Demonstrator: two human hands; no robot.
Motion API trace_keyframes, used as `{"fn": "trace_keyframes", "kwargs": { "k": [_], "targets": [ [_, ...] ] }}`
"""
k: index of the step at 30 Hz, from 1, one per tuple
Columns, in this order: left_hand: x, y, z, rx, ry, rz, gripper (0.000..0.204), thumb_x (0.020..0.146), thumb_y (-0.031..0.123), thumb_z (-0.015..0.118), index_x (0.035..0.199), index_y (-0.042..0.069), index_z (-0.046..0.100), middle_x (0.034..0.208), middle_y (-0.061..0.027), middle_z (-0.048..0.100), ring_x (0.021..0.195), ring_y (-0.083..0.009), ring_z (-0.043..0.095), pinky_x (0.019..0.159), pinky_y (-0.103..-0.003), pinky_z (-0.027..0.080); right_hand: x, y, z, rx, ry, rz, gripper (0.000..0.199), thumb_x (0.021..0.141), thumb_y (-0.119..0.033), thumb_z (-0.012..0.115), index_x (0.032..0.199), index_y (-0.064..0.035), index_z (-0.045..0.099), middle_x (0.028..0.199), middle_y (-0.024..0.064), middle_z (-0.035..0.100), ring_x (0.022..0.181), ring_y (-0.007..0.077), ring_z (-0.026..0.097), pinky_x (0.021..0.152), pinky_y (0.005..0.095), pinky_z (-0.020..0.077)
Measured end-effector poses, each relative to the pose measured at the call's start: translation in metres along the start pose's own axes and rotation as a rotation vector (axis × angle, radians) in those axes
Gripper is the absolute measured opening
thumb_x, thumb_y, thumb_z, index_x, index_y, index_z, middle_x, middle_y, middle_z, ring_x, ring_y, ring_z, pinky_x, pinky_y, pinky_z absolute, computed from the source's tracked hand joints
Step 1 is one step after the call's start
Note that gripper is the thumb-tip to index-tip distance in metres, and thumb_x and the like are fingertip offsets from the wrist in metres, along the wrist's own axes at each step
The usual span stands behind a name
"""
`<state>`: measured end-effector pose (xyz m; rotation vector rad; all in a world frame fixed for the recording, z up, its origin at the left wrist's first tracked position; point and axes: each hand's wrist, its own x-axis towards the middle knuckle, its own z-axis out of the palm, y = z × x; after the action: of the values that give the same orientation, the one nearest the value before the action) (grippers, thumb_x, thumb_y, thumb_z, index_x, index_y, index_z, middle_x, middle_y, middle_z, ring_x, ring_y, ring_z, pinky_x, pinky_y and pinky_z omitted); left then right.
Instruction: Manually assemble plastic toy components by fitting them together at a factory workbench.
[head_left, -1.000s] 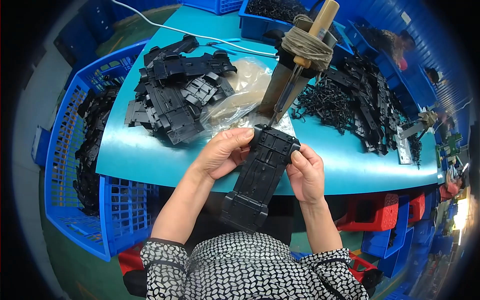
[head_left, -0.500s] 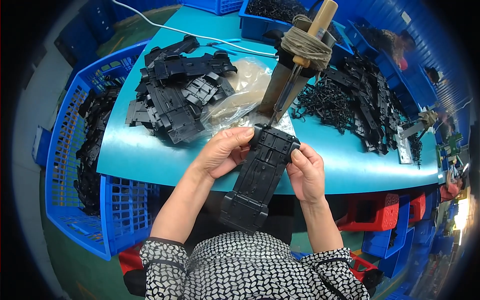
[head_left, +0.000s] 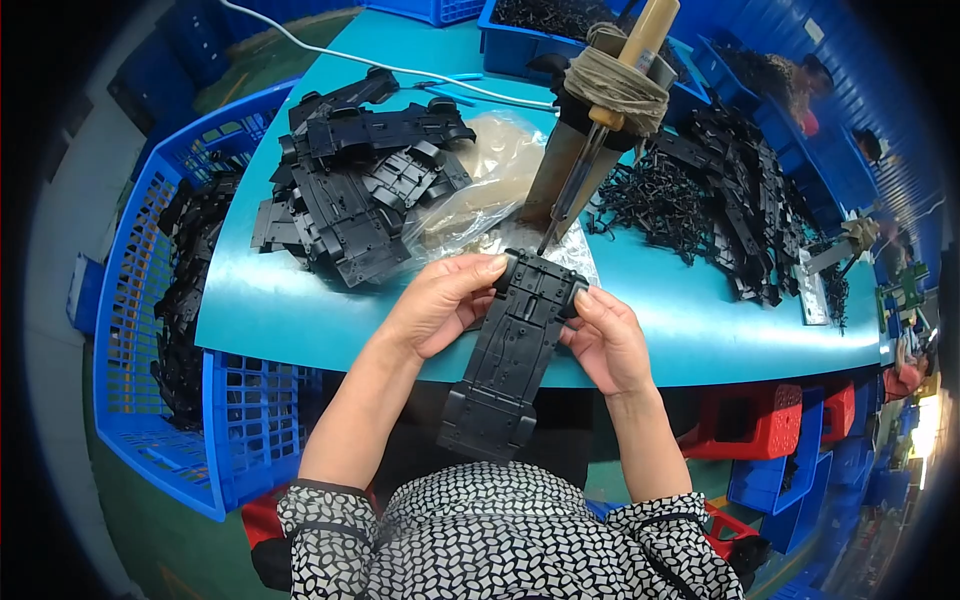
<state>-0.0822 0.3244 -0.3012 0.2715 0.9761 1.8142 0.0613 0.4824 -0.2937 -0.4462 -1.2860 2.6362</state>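
We grip the black chassis (head_left: 512, 350) between left hand (head_left: 437, 305) and right hand (head_left: 605, 340) (both closed on its top end); its long axis runs one to seven o'clock.

Black plastic chassis (head_left: 510, 350), teal table (head_left: 300, 300), blue crate (head_left: 150, 350), black-and-white patterned sleeves (head_left: 330, 530).

Black plastic parts crowd a teal desk (head_left: 300, 300) ringed by blue crates.

One heap of black parts (head_left: 350, 190) lies at left beside a clear bag (head_left: 490, 170); a tangled pile (head_left: 700, 190) sits at right. A rope-wrapped tool holder (head_left: 600, 110) stands mid-desk. A blue basket (head_left: 150, 330) of parts stands left of the desk.
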Motion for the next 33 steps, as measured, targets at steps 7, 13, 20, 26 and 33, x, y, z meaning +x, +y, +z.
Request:
{"fn": "trace_keyframes", "kwargs": {
  "k": [7,13,20,26,33],
  "targets": [
    [-0.003,0.004,-0.004,-0.029,0.078,0.04,0.022,0.088,0.02,0.058,0.097,0.001,0.06,0.084,-0.0022,0.062,0.07,-0.0052,0.055,0.065,-0.019,0.045,0.011,-0.002,0.004,0.02,-0.031,0.109,0.023,0.087,-0.015,0.057,0.102,0.0014,0.059,0.096,0.0086,0.064,0.085,0.0139,0.059,0.078,0.0285,0.0471],
    [-0.013,0.014,0.005,-0.042,0.049,0.095,0.023,0.088,0.019,0.057,0.101,-0.001,0.059,0.089,-0.0045,0.063,0.075,-0.0078,0.058,0.07,-0.021,0.049,0.011,-0.001,0.008,0.005,-0.1,0.055,0.024,0.088,-0.016,0.056,0.103,0.0032,0.059,0.097,0.0088,0.063,0.086,0.0134,0.059,0.078,0.0279,0.0474],
    [-0.012,0.019,0.002,-0.039,0.026,0.125,0.024,0.088,0.02,0.057,0.101,0.0,0.059,0.089,-0.0049,0.063,0.076,-0.0089,0.059,0.071,-0.023,0.049,0.013,0.001,0.014,0.003,-0.094,-0.019,0.024,0.087,-0.012,0.057,0.104,0.0044,0.059,0.097,0.0088,0.063,0.085,0.0122,0.058,0.076,0.0253,0.0475],
    [-0.012,0.023,0.002,-0.019,0.098,0.151,0.026,0.087,0.023,0.058,0.101,0.0,0.06,0.087,-0.0032,0.063,0.075,-0.008,0.057,0.07,-0.023,0.047,0.016,0.001,0.023,-0.009,-0.084,-0.043,0.023,0.086,-0.012,0.059,0.103,0.0047,0.059,0.096,0.0081,0.062,0.083,0.0109,0.058,0.073,0.0237,0.0477],
    [-0.012,0.022,0.002,-0.012,0.097,0.188,0.026,0.087,0.023,0.058,0.101,0.001,0.06,0.087,-0.0034,0.063,0.075,-0.0077,0.058,0.07,-0.022,0.048,0.015,0.0,0.025,-0.051,-0.086,-0.045,0.022,0.087,-0.013,0.058,0.102,0.0044,0.06,0.096,0.0075,0.062,0.083,0.0106,0.057,0.074,0.024,0.0469]
  ]
}}
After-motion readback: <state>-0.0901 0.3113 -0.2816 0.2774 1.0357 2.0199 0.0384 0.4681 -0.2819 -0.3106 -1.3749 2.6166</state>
